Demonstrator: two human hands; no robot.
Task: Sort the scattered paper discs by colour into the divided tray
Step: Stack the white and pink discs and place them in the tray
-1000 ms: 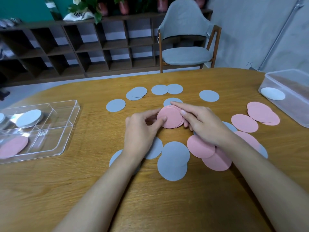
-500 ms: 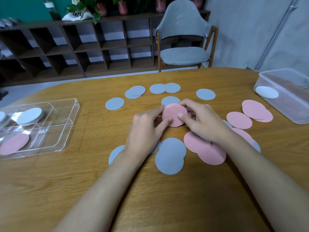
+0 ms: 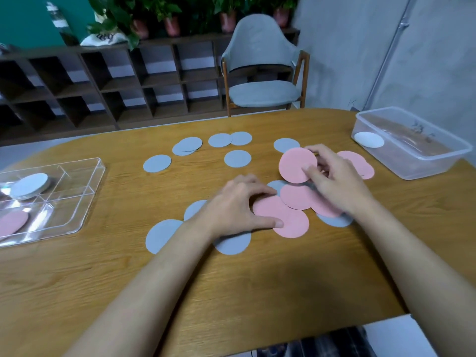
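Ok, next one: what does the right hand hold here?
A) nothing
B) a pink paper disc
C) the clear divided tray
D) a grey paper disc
B: the right hand pinches a pink paper disc between thumb and fingers, with the disc's face turned toward the camera.

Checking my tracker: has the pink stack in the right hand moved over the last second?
Yes. The pink stack moved right, away from the lone blue disc, to the far-right blue disc.

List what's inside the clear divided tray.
A stack of grey discs lies in a far compartment of the tray, a pink disc in a near one. The tray's left end runs out of frame, unseen.
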